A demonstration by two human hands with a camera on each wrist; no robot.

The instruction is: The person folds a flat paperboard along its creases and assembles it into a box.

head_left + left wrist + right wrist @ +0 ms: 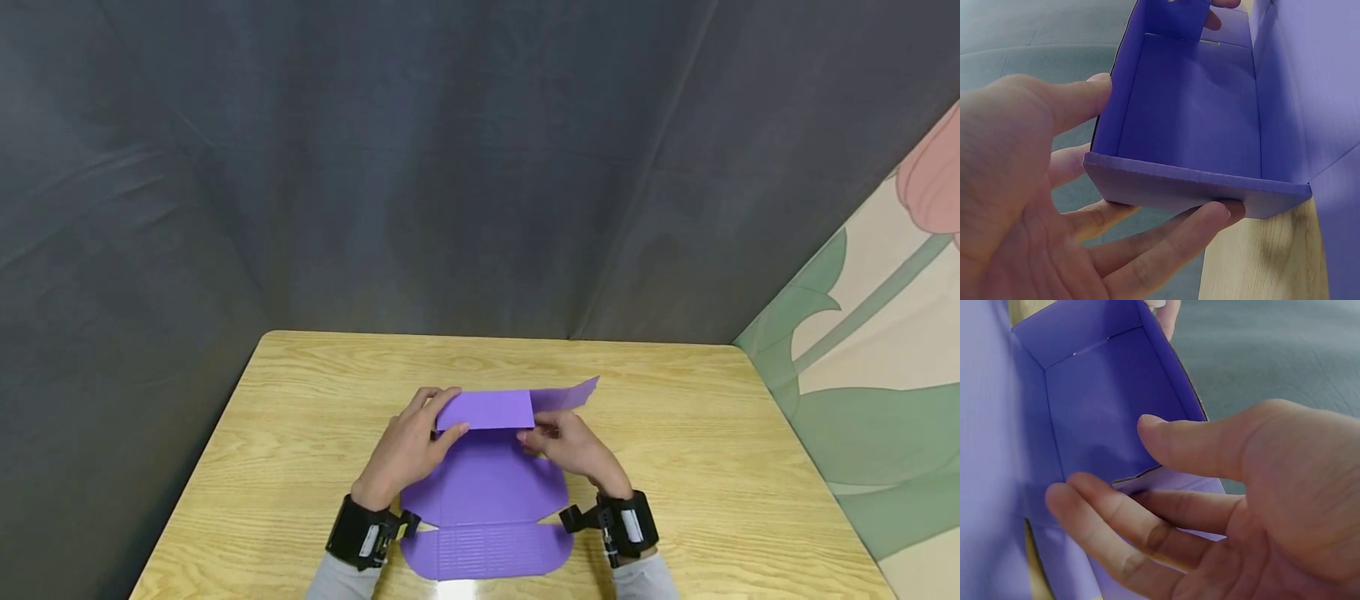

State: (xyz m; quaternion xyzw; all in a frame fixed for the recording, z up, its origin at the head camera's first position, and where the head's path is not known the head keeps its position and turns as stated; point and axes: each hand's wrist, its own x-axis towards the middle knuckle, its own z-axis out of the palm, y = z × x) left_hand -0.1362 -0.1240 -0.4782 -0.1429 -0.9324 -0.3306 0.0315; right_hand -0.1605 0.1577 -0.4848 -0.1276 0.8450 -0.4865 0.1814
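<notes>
A partly folded purple cardboard box (487, 479) lies on the table, its far side raised into a trough with a wall along the top. My left hand (408, 454) grips the trough's left end. In the left wrist view its thumb presses the long side wall (1119, 100), and its fingers lie along the outside of the end panel (1197, 181). At the opposite end my right hand (573, 446) holds the cardboard between thumb and fingers, beside a short inner flap (1138, 479). A long side flap (566, 398) sticks out to the right, behind that hand.
The wood-grain table (285, 467) spreads around the box. A dark grey curtain (450, 167) hangs behind it, and a flower-patterned cloth (885, 400) borders the right side. The box's rounded front flap (487, 552) lies flat between the wrists, near the wrist-worn cameras.
</notes>
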